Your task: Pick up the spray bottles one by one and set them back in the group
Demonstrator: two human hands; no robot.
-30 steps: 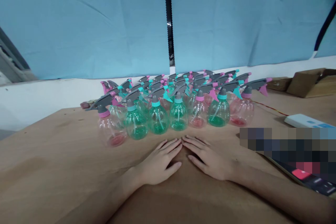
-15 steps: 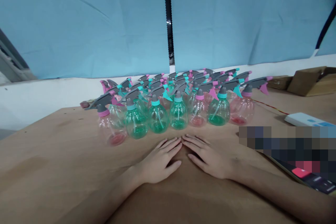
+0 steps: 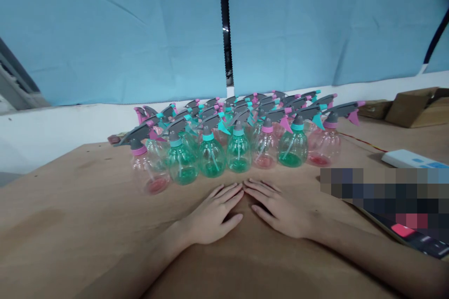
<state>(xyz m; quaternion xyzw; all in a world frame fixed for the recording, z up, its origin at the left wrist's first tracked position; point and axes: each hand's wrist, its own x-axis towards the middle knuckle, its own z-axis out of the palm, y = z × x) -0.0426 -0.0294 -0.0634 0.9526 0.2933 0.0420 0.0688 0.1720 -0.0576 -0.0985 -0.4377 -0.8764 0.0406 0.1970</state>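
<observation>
My left hand (image 3: pixel 215 215) lies flat on the wooden table (image 3: pixel 87 224), fingers stretched out and holding nothing. Opposite it, my right hand (image 3: pixel 277 210) rests palm down in the same way, and the fingertips of both meet or almost meet. Just beyond them stand several rows of round, see-through spray bottles with grey trigger heads. In the front row are a green spray bottle (image 3: pixel 239 152), another green spray bottle (image 3: pixel 212 156) and a pink spray bottle (image 3: pixel 264 152), all upright. A pink spray bottle (image 3: pixel 150 173) marks the left end. The rear bottles are partly hidden.
At the right lie a dark device with a partly pixelated screen (image 3: pixel 403 230) and a white power strip (image 3: pixel 410 158). A thin cable (image 3: pixel 365 143) runs behind them. An open cardboard box (image 3: pixel 417 107) stands back right. Blue sheeting (image 3: pixel 140 32) covers the wall.
Both hands stay where they were on the table, and the bottles have not moved. Only a very slight shift of the camera shows.
</observation>
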